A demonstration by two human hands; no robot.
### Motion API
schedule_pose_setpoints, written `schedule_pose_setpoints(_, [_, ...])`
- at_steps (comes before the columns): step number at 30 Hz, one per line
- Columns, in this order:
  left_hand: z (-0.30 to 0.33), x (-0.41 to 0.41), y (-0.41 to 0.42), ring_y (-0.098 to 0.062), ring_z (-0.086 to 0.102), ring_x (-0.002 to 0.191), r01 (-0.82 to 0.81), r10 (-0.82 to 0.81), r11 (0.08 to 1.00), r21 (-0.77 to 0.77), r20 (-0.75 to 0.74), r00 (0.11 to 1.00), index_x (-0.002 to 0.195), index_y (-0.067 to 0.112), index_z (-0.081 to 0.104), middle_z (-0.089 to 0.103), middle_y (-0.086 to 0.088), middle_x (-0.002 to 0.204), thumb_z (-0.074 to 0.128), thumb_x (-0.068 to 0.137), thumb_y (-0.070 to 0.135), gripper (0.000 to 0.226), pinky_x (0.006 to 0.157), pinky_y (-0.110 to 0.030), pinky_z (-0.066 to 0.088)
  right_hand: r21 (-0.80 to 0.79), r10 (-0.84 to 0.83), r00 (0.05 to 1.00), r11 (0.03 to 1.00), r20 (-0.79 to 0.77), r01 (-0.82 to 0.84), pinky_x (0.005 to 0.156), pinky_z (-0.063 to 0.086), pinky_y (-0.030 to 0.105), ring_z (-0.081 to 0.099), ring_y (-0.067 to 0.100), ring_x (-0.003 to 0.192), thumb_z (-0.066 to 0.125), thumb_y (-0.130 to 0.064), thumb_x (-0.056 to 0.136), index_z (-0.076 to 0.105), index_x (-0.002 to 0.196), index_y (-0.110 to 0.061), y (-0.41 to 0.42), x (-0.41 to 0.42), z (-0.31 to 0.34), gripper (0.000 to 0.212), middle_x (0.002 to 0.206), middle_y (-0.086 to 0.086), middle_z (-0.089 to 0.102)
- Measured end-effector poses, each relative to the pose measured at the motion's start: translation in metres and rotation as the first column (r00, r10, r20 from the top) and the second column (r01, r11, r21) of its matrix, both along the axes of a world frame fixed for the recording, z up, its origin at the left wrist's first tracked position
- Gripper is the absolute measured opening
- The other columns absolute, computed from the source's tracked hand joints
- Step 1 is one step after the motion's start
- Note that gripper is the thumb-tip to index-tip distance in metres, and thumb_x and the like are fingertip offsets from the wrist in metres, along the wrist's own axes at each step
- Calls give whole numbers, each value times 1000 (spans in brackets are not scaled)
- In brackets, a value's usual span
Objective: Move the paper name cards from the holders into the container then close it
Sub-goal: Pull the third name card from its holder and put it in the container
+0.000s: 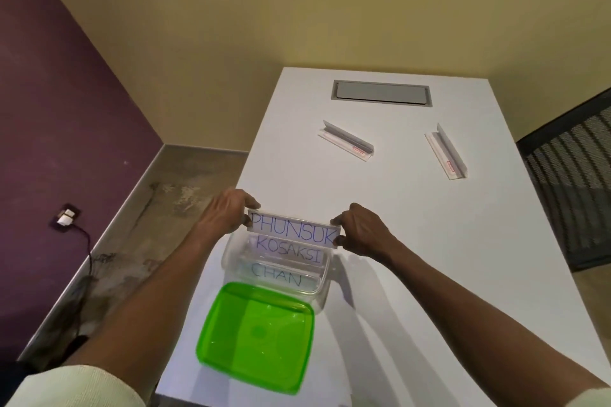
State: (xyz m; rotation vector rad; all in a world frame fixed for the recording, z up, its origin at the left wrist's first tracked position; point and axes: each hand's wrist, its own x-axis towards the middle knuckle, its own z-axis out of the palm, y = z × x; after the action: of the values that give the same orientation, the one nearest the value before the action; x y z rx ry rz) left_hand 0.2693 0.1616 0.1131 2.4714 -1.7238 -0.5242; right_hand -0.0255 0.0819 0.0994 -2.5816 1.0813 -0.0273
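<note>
A clear acrylic holder with a white name card reading PHUNSUK (293, 230) is held over the far rim of the clear container (325, 277). My left hand (228, 210) pinches its left end and my right hand (358, 230) pinches its right end. Inside the container lie two paper cards, one reading KOSAKSI (289, 251) and one reading CHAN (279, 274). The green lid (254, 337) lies upturned on the table, against the container's near side. Two holders (345, 140) (446, 152) without cards rest farther back on the white table (429, 241).
A grey cable flap (382, 93) is set into the table's far end. A black mesh chair (572, 175) stands at the table's right edge. On the left, the floor drops away, with a wall socket and cable (67, 216) on the purple wall.
</note>
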Motion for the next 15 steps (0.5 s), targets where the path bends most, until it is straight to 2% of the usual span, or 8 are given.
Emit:
schedule_pose_setpoints(4, [-8, 11, 18, -21, 67, 97, -4, 3, 1000, 25, 16, 1000, 110, 19, 72, 73, -4, 110, 90, 60, 13, 54, 82, -28, 51, 37, 21, 1000, 999, -20, -20, 76, 48, 37, 55, 29, 100, 74, -29, 75, 68, 113, -13, 13, 15, -5, 41, 98, 14, 66])
schedule_pose_setpoints(7, [-17, 16, 28, -23, 66, 100, 8, -10, 999, 43, 30, 1000, 111, 19, 72, 72, -4, 111, 87, 64, 11, 51, 84, -28, 51, 45, 39, 996, 998, -77, -35, 73, 48, 35, 57, 28, 100, 75, -33, 73, 68, 110, -14, 20, 27, -9, 42, 98, 13, 67])
schedule_pose_setpoints(10, [-24, 17, 34, -24, 65, 103, 93, -98, 994, 58, 95, 991, 113, 20, 71, 72, -6, 111, 81, 72, 10, 44, 90, -34, 52, 42, 71, 988, 997, -135, -66, 63, 39, 29, 59, 29, 97, 75, -35, 71, 68, 108, -15, 24, 35, -15, 43, 96, 13, 67])
schedule_pose_setpoints(15, [-32, 12, 35, -26, 64, 101, 206, -227, 972, 116, 221, 948, 116, 25, 68, 70, -8, 113, 74, 80, 17, 38, 84, -32, 49, 45, 93, 971, 995, -221, -85, 65, 37, 29, 61, 32, 96, 80, -35, 69, 67, 109, -14, 25, 42, -23, 47, 102, 15, 65])
